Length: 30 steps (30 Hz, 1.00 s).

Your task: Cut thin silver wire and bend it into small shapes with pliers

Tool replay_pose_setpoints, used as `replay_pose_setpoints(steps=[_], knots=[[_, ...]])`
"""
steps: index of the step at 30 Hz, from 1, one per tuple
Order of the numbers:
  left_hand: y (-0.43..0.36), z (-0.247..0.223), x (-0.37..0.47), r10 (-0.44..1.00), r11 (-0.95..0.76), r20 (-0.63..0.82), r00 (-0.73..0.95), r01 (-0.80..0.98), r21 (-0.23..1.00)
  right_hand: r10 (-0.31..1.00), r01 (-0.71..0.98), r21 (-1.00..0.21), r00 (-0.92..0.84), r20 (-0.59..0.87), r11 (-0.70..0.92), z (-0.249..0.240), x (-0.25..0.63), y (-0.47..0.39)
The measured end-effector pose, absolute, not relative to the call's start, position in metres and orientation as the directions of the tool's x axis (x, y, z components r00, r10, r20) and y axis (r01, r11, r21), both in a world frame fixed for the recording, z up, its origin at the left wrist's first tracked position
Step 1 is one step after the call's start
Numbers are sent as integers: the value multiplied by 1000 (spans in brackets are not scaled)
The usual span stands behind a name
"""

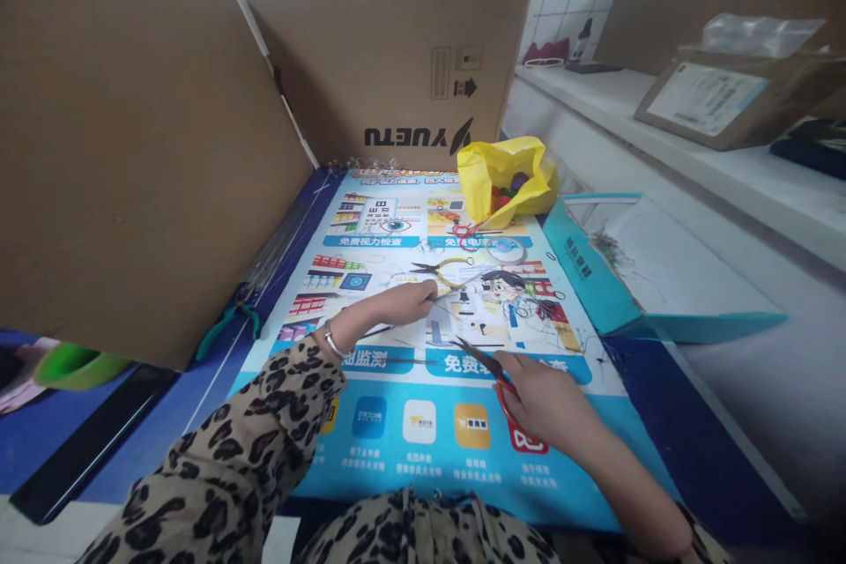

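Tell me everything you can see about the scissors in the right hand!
The scissors have dark, pointed blades that look like metal, and orange-red handles that look like plastic. The right hand grips the handles and hides part of them. The blades seem slightly apart, though blur makes that hard to be sure of. Their tips point forward and to the left. They are over the printed sheet; I can't tell whether they touch it.

The right hand (pixel 543 392) partly hides the scissors (pixel 484 359).
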<state>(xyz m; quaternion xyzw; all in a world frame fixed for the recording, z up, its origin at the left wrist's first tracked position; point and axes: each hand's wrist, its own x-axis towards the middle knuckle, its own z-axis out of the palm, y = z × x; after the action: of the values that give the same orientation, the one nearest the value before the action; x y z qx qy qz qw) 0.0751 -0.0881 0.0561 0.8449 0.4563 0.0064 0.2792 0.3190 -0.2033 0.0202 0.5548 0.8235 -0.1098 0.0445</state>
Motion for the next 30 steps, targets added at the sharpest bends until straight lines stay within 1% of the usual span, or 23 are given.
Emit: replay_pose_setpoints(steps=[1,3,5,7,9,13,16,18,21,23,28,30], knots=[[-89,55,72,771,-403,-214,600,719,566,906,924,-128,-379,-188,360,19,319,-202],[-90,54,66,768,-362,-145,624,609,706,909,926,-122,-375,-181,358,18,318,-201],[-93,52,60,773,-321,-84,629,501,804,914,930,-114,-366,-178,350,18,318,-199],[-97,48,56,798,-248,-51,600,406,880,920,934,-103,-355,-165,342,17,317,-198],[-102,43,52,839,-181,-18,543,310,933,925,936,-93,-350,-145,340,14,318,-198],[-113,31,45,909,-171,115,401,107,979,933,937,-66,-349,-92,344,3,321,-199],[-120,23,38,941,-132,137,308,-35,991,934,936,-51,-350,-68,347,-1,322,-199],[-124,19,32,954,-123,135,269,-59,991,936,938,-47,-346,-62,344,-1,322,-199],[-129,14,25,964,-157,167,207,-63,986,943,945,-32,-327,-60,325,0,320,-198],[-132,11,22,968,-164,169,187,-42,986,948,950,-20,-314,-62,313,0,319,-198],[-141,4,22,948,-195,159,275,108,975,952,953,2,-304,-37,304,-4,319,-198],[-142,2,23,945,-195,157,287,109,975,953,953,5,-301,-36,301,-6,320,-199]])
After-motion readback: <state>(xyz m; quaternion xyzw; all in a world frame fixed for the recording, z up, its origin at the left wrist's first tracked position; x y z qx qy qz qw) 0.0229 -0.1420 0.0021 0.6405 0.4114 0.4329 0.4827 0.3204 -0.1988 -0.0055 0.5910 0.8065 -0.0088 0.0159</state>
